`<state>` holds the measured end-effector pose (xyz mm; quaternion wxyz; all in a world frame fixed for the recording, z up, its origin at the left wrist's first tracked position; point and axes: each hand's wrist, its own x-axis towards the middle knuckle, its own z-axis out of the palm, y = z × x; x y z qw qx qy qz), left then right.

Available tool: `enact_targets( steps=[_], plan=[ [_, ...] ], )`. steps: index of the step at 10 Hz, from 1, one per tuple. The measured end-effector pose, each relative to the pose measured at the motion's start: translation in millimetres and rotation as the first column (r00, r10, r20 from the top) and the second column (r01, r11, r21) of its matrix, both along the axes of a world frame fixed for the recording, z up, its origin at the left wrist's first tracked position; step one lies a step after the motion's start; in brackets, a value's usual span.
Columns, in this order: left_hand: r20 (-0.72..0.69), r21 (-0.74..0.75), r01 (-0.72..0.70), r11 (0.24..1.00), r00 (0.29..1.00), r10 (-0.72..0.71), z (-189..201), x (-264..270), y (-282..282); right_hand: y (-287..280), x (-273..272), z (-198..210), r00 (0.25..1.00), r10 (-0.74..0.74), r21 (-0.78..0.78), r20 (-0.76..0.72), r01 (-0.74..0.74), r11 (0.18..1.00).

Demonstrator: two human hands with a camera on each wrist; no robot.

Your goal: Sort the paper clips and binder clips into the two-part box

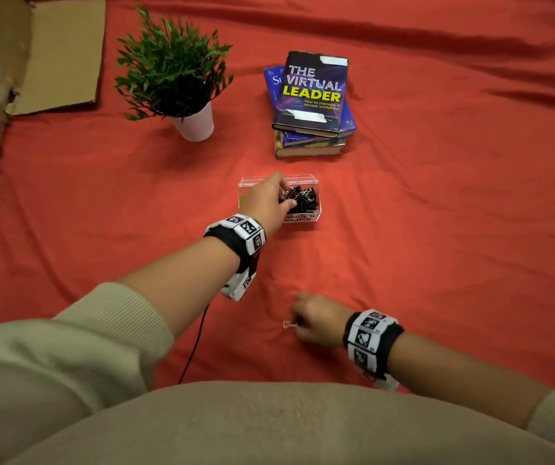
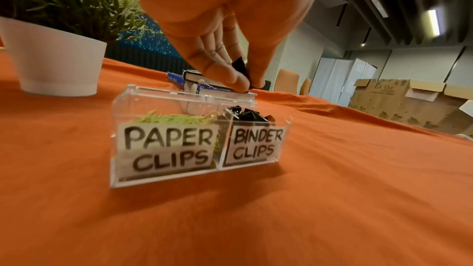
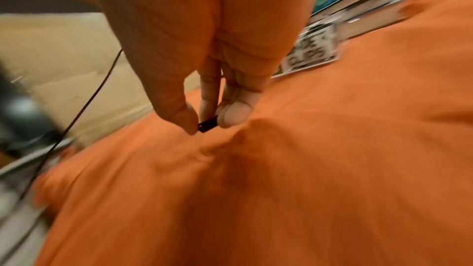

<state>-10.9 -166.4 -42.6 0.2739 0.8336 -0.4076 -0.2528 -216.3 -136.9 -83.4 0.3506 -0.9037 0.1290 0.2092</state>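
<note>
A clear two-part box (image 2: 166,177) stands on the orange cloth, labelled PAPER CLIPS on its left half and BINDER CLIPS on its right. Yellow-green paper clips (image 2: 176,118) lie in the left part. Several black binder clips (image 1: 303,198) fill the right part. My left hand (image 1: 286,194) hovers over the box and pinches a black binder clip (image 2: 242,69) between thumb and fingers, above the back rim. Nearer my body, my right hand (image 1: 298,323) pinches a small black binder clip (image 3: 207,126) just above the cloth.
A potted green plant (image 1: 175,72) in a white pot stands at the back left of the box. A stack of books (image 1: 313,102) lies behind the box. Cardboard (image 1: 58,55) lies at the far left. A black cable (image 1: 195,344) runs from my left wrist.
</note>
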Motion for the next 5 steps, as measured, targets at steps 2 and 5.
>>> enact_targets(
  steps=[2,5],
  plan=[
    [0.107,0.119,0.097,0.988,0.988,-0.110,-9,5,-27,-85,34,28,0.758,-0.595,0.053,0.268,0.605,0.795],
    [0.136,0.082,0.158,0.984,0.976,-0.168,-20,5,-16,-135,99,35,0.777,-0.560,-0.102,0.287,0.606,0.789]
  ],
)
